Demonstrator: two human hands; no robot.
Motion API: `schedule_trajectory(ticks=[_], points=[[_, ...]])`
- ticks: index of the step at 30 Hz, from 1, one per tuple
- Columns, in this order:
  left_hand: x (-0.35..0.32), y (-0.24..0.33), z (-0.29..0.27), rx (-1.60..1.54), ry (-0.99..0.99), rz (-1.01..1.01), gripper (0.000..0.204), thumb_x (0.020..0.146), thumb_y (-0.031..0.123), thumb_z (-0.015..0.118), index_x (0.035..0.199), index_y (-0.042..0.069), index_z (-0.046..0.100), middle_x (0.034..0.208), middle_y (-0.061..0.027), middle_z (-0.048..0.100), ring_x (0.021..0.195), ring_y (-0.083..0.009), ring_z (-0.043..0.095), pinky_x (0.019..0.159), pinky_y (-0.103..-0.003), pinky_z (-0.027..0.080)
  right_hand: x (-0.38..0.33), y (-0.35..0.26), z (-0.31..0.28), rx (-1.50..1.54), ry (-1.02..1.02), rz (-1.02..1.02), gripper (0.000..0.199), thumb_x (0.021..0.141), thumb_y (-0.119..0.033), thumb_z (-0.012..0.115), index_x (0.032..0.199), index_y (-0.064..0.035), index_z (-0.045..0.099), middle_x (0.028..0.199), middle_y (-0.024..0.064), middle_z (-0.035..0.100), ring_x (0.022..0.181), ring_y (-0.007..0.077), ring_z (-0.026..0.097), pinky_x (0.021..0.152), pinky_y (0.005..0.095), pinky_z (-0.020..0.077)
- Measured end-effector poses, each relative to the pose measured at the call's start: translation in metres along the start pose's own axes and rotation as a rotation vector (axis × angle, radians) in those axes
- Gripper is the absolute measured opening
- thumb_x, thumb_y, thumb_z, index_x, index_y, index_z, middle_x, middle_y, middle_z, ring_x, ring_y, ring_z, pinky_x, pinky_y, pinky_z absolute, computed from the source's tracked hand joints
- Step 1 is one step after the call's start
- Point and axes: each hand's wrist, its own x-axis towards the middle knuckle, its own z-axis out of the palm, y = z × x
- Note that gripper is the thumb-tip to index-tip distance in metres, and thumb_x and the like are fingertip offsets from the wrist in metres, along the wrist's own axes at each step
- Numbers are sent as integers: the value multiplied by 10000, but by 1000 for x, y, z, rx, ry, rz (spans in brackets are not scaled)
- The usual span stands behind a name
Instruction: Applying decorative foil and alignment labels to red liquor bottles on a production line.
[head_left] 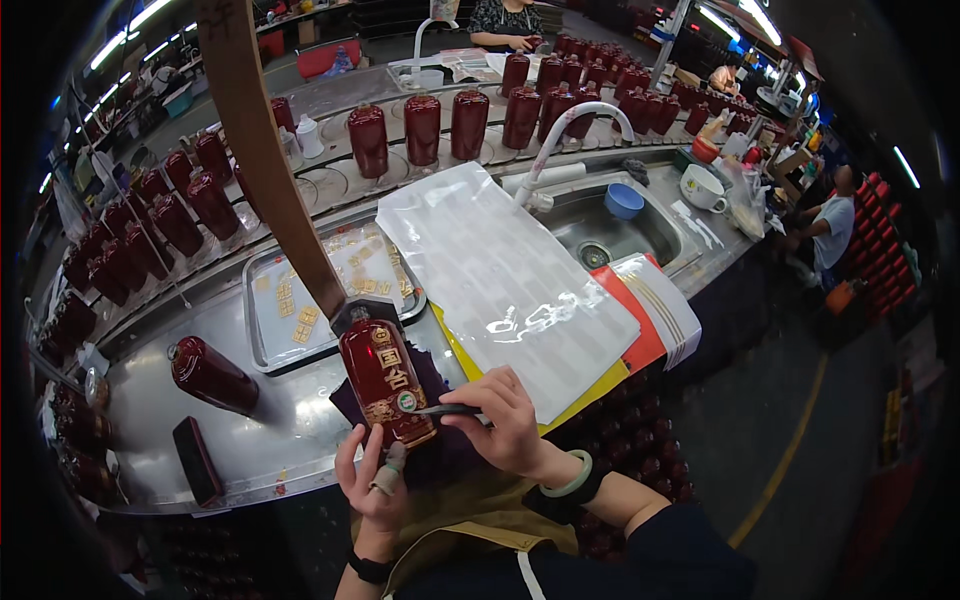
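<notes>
A dark red glass bottle [378,365] with gold lettering and a small round green-and-white label lies tilted on a dark purple cloth [428,368], its neck pointing away from me. My right hand [500,420] pinches dark tweezers [450,409], whose tip meets the bottle beside the round label. At the base of the bottle is my left hand [378,490], fingers apart, with coverings on some fingertips; one covered finger touches or nearly touches the glass. Beyond the bottle, a metal tray [262,345] carries several small gold decals on a pale sheet.
A plain red bottle [212,375] and a phone [197,460] sit on the steel table to the left. Plastic-covered sheets [510,290] lie over folders at right. Behind are a sink [655,225] with a tap [570,125] and rows of red bottles [422,130]. A wooden post [265,140] rises beyond the bottle.
</notes>
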Motion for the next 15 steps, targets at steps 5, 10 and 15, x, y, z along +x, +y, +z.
schedule_trajectory(ticks=[5, 10, 15], points=[[12, 14, -1, 133, -161, 121, 226, 919, 52, 700, 1040, 157, 860, 1447, -183, 639, 1382, -404, 519, 1123, -491, 460, -1, 3, 2, -17, 56, 52, 255, 842, -121, 855, 1068, -84, 743, 916, 40, 716, 812, 258, 636, 780, 379, 454], [20, 28, 6, -3, -134, -37, 477, 823, 51, 818, 1293, 82, 740, 1539, -193, 538, 1372, -406, 511, 1123, -514, 442, -3, 4, 7, -94, 20, 17, 270, 811, -106, 861, 1059, -94, 756, 935, 44, 718, 824, 255, 612, 774, 378, 462], [40, 26, 7, -331, -47, -343, 842, 766, 112, 916, 1493, -24, 512, 1430, -200, 556, 1309, -370, 555, 1106, -442, 448, -26, -10, 15, 99, -278, -215, 291, 843, -150, 834, 1124, -135, 761, 1026, -4, 743, 852, 206, 630, 817, 352, 476]])
